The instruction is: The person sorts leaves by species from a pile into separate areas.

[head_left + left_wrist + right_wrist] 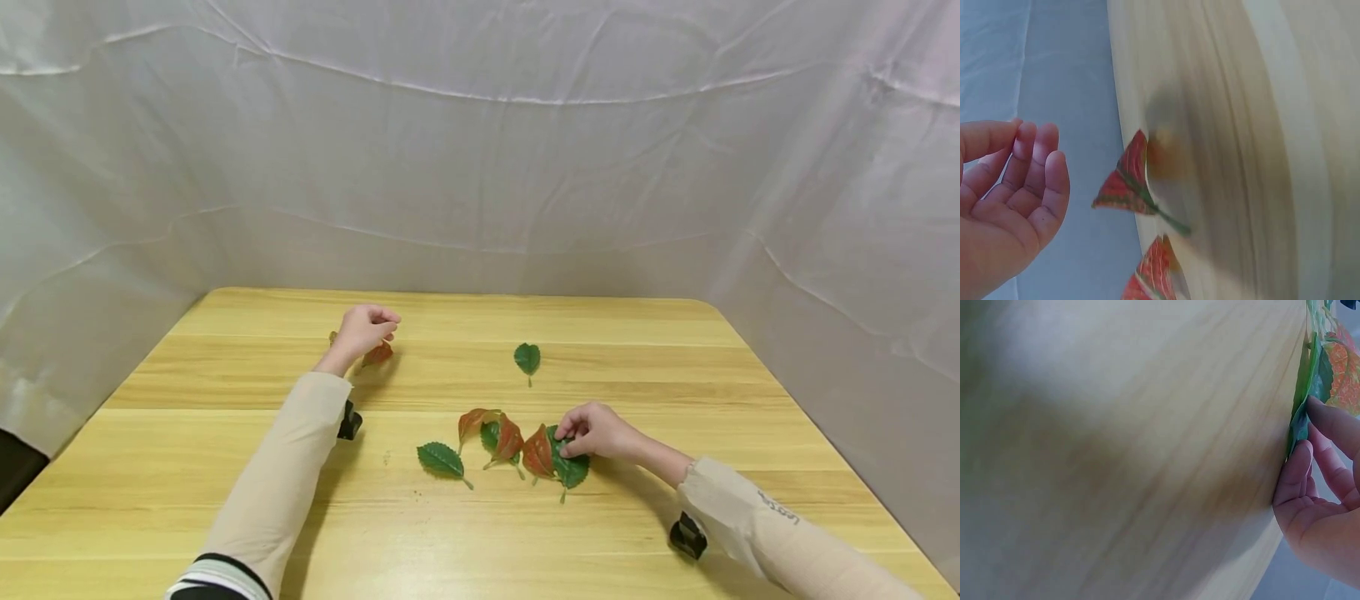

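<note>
At the far left of the table, my left hand hovers with thumb and forefinger touching and the other fingers loosely bent; nothing shows between them. Just below it lies a red leaf. The left wrist view shows this red leaf with its green stem, and a second red leaf beside it. At centre right, my right hand pinches the edge of a green leaf lying on the table. A red leaf touches that green leaf on its left.
Left of the right hand, a red leaf overlaps a green leaf, with another red leaf alongside. One green leaf lies nearer; another green leaf lies farther back. A pale curtain surrounds the wooden table.
</note>
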The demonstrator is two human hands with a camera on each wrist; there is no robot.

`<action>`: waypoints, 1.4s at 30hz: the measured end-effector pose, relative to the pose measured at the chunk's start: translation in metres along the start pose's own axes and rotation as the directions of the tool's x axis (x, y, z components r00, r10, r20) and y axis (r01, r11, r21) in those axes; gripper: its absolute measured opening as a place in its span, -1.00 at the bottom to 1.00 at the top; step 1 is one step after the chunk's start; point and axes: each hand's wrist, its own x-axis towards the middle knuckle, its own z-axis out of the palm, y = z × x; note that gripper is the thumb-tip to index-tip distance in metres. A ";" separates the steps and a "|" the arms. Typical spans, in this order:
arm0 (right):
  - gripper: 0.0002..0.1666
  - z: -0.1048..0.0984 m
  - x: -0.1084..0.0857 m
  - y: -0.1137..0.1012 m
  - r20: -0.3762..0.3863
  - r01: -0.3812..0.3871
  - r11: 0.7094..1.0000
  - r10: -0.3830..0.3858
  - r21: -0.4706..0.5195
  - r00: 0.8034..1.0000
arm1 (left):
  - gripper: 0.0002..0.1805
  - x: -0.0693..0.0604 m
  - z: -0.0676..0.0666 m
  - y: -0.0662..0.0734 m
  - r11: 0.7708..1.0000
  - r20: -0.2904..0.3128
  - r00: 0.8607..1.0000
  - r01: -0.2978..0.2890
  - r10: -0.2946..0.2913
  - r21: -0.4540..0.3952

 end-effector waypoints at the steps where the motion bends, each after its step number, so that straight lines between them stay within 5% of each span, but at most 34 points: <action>1: -0.81 0.000 0.000 0.000 0.000 0.002 1.000 -0.002 0.002 1.000 | -0.77 0.000 0.002 0.000 1.000 0.006 1.000 -0.004 0.004 -0.002; 14: -0.81 -0.001 0.001 0.001 -0.004 -0.001 1.000 0.001 0.001 1.000 | -0.76 -0.004 0.026 0.010 0.998 0.100 0.993 -0.069 0.069 0.003; 29: -0.82 -0.001 0.002 0.002 -0.003 0.007 1.000 -0.007 -0.023 1.000 | -0.83 -0.019 0.047 0.034 0.978 0.207 0.959 -0.207 0.196 0.035; 33: -0.82 -0.001 0.003 0.001 0.001 0.011 1.000 -0.011 -0.015 1.000 | -0.82 -0.024 0.055 0.037 0.970 0.261 0.941 -0.236 0.214 0.056; 42: -0.81 0.000 0.003 0.000 -0.001 0.007 1.000 -0.007 -0.019 1.000 | -0.84 -0.037 0.069 0.042 0.919 0.386 0.866 -0.381 0.317 0.101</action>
